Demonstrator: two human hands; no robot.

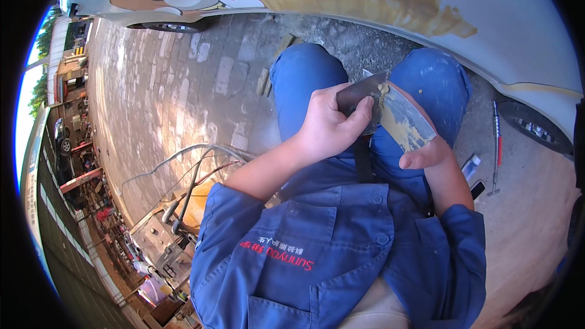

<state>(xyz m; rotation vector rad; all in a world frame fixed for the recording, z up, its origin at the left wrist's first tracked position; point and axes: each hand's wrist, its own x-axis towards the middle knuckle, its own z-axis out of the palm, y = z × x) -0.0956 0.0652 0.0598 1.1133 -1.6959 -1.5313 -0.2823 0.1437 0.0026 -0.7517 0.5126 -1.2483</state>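
Observation:
My left hand (329,123) grips a dark metal scraper blade (361,92) over my knees. My right hand (428,153) holds a second flat blade (403,120) smeared with yellowish putty. The two blades meet edge to edge, with a lump of putty (384,88) at the joint. I am crouched in blue work trousers (304,73) and a blue jacket (317,250), close to a white car body (512,30) with patches of tan filler (439,18).
A car wheel (536,127) is at the right, with a red-handled tool (496,146) and a small tube (470,166) on the ground beside it. Cables (189,164) and a machine (170,237) lie at my left. Paved ground (164,85) stretches away, with another wheel (173,25) beyond.

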